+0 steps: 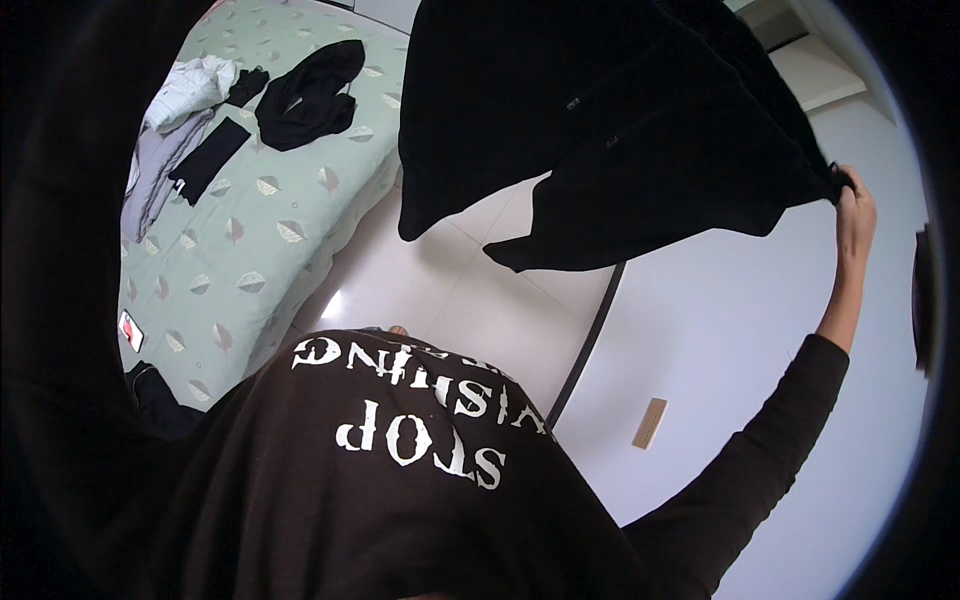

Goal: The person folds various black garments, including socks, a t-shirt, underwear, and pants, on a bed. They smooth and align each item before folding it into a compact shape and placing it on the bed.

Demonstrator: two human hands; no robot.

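A large black garment spreads through the air before me, its far part cut off by the top of the view. At its right end, my right hand grips a bunched corner, with the arm stretched out to the side. The garment's lower edge hangs loose in uneven points above the floor. Two small light marks show on the cloth. My left arm, in a dark sleeve, rises along the left side, but the left hand is out of view.
On the left is a bed with a leaf-patterned green sheet. It bears a black looped cloth, a folded black cloth, a white cloth, a grey cloth and a phone. The right wall carries a socket strip.
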